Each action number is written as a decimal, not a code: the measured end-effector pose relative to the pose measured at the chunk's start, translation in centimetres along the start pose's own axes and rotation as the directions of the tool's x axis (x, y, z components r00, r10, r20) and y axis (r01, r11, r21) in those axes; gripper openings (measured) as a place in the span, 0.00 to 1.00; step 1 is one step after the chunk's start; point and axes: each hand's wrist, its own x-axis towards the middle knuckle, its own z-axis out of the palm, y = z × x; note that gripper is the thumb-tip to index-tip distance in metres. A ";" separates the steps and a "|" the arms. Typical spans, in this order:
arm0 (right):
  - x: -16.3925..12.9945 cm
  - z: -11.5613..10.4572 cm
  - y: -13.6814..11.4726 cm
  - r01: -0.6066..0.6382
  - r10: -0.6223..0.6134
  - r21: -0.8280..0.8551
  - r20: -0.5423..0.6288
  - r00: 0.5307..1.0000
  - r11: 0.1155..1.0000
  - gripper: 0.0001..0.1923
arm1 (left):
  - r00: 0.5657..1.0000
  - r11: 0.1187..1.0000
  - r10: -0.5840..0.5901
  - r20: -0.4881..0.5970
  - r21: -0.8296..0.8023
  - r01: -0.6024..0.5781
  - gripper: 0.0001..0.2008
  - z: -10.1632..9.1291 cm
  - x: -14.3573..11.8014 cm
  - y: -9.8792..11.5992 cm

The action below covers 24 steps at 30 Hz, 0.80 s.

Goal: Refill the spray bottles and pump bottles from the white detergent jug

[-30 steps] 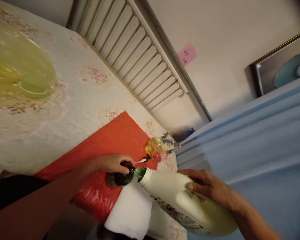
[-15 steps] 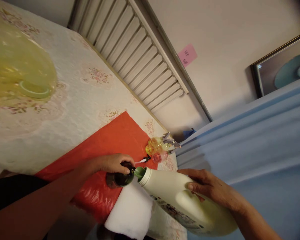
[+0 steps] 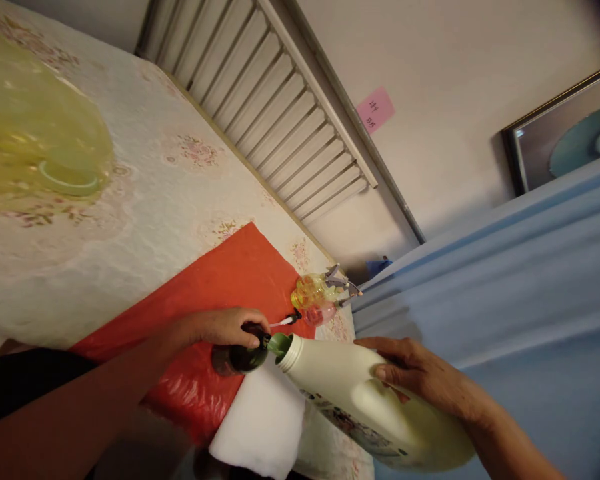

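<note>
The left hand [image 3: 230, 327] is gripping the dark bottle [image 3: 245, 358] over the red sheet [image 3: 220, 280]; the right hand [image 3: 415, 373] is holding the jug [image 3: 350, 380] tilted, its spout [image 3: 281, 345] pointing at the bottle's mouth. Pouring is apparently taking place (fill level not visible), and the next move is calling for steady alignment.

"How was the person dressed?"

"The left hand [image 3: 235, 328] and right hand [image 3: 410, 367] were ungloved, and the left forearm [image 3: 105, 393] and right forearm [image 3: 500, 427] were bare as far as they showed."

"And the clothing?"

"A black patch [image 3: 30, 387] at the left edge looked like a garment, too dark to tell its cut."

"The arms' shape?"

"Each narrowed toward the wrist."
</note>
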 end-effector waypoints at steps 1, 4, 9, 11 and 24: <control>0.0 0.0 0.0 -0.002 0.002 -0.003 0.002 1.000 1.000 0.28 | 1.000 1.000 0.002 0.004 -0.005 -0.002 0.19 0.0 0.0 0.0; -0.1 0.0 0.0 -0.008 0.008 -0.010 0.000 1.000 1.000 0.28 | 1.000 1.000 0.006 0.015 -0.016 -0.005 0.18 0.0 0.1 -0.2; 0.0 0.0 -0.1 -0.004 0.004 -0.003 0.007 1.000 1.000 0.28 | 0.999 0.999 0.044 0.009 0.012 -0.044 0.18 0.0 0.2 -0.5; 0.0 0.0 -0.1 -0.003 0.003 0.008 0.013 1.000 1.000 0.28 | 0.999 0.999 0.033 0.005 0.012 -0.033 0.18 0.0 0.1 -0.3; 0.2 0.0 0.1 0.000 0.000 -0.004 -0.002 1.000 1.000 0.28 | 1.000 1.000 0.024 0.004 -0.007 -0.024 0.19 0.0 0.2 -0.6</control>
